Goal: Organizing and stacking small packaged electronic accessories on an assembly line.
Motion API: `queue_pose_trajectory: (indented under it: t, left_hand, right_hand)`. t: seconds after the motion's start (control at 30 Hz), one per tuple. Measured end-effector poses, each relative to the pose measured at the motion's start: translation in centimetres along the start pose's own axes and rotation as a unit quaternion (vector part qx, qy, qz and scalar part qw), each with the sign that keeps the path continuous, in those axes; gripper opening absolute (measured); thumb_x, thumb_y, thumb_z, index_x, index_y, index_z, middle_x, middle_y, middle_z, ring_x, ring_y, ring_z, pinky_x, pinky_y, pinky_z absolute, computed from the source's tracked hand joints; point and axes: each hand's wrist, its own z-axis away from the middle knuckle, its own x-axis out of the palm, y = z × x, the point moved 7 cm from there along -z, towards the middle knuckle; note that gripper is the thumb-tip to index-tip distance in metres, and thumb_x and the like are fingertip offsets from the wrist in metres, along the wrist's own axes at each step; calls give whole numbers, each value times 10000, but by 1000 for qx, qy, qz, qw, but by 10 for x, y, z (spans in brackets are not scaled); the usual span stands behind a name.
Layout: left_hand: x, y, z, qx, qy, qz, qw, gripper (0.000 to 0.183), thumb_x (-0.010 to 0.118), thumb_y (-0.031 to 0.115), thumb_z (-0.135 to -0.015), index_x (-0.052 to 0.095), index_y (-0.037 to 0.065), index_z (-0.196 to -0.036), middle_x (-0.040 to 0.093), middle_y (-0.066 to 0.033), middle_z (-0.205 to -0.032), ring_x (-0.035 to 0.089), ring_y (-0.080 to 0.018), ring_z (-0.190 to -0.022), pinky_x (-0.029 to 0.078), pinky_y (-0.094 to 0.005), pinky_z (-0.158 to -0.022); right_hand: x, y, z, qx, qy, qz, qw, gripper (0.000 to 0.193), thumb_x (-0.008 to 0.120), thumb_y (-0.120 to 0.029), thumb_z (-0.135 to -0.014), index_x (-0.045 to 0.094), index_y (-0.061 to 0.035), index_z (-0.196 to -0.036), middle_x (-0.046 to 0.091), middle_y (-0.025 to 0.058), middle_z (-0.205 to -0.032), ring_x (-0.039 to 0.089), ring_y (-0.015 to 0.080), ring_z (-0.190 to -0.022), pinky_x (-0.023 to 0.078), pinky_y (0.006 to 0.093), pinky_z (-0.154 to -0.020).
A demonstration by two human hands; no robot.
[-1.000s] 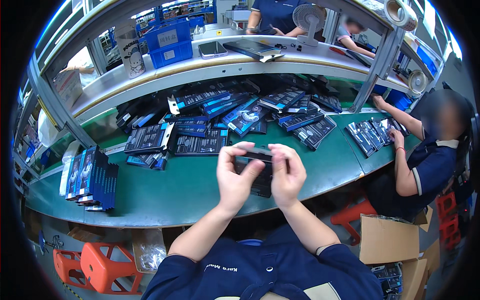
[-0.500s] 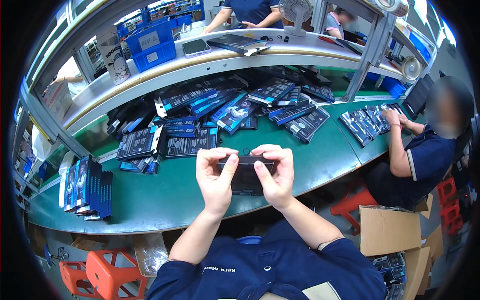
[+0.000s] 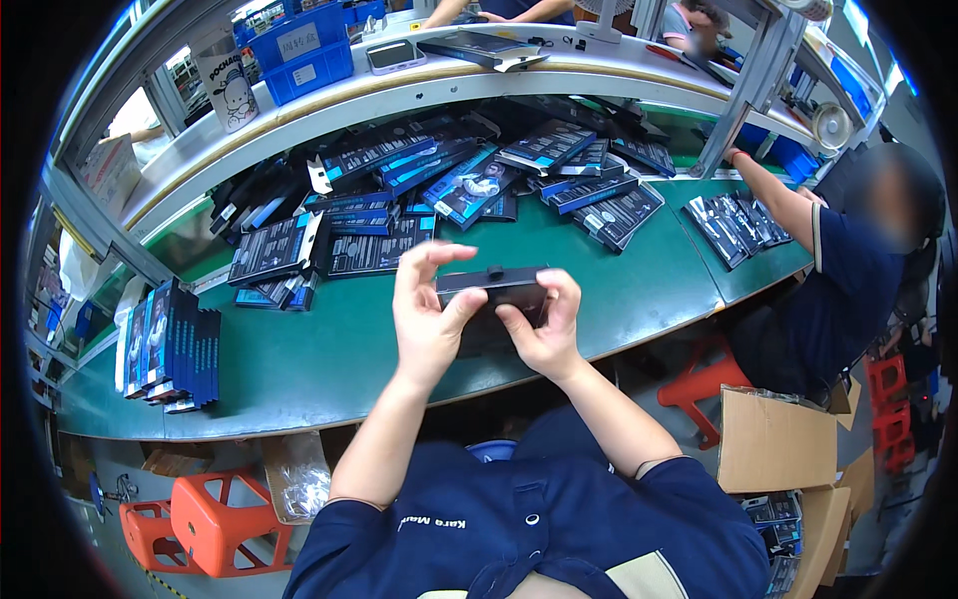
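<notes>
Above the near edge of the green table I hold a flat dark box point(image 3: 507, 290), its narrow top side facing me and a small black tab or loop on it. My right hand point(image 3: 546, 324) grips the box's right end, thumb on the near face and fingers at the far side. My left hand point(image 3: 427, 314) has its thumb against the left end, with the upper fingers lifted and spread off the top; its lower fingers are partly hidden. Beyond my hands lies a heap of similar black and blue boxes point(image 3: 469, 192). The held box's lower part blends into shadow.
Upright boxes point(image 3: 170, 344) stand in a row at left on the green table point(image 3: 299, 369). A shelf point(image 3: 399, 100) spans the back with blue bins point(image 3: 299, 60) and a phone point(image 3: 396, 57). At right a co-worker point(image 3: 858, 260) sits beside packs point(image 3: 733, 228). An open carton point(image 3: 778, 439) stands lower right.
My left fingers have lifted from the box's top edge and spread. The box has tilted, showing more of its top. The co-worker's arm has reached toward the shelf post. My view has shifted slightly.
</notes>
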Motion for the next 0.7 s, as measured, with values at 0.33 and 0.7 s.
queue_pose_trajectory:
  t: [0.33,0.7]
  left_hand:
    - [-45,23,55,-135,-2,-407,904,1006,814,330,-660,331,139,-1522,261,-257,-1523,382,-431,-1333,377,-491,-1062]
    - [-89,2,73,-144,-36,-761,631,763,714,421,-821,440,44,-1426,357,-294,-1465,360,-497,-1316,312,-588,-1075]
  right_hand:
    - [33,82,-63,41,-94,399,911,458,712,-163,-744,558,-57,-1163,539,142,-1194,490,338,-1107,377,476,-921]
    - [-25,78,-79,-74,-164,410,894,293,715,-63,-755,634,-87,-1035,631,63,-976,574,277,-1026,437,406,-856]
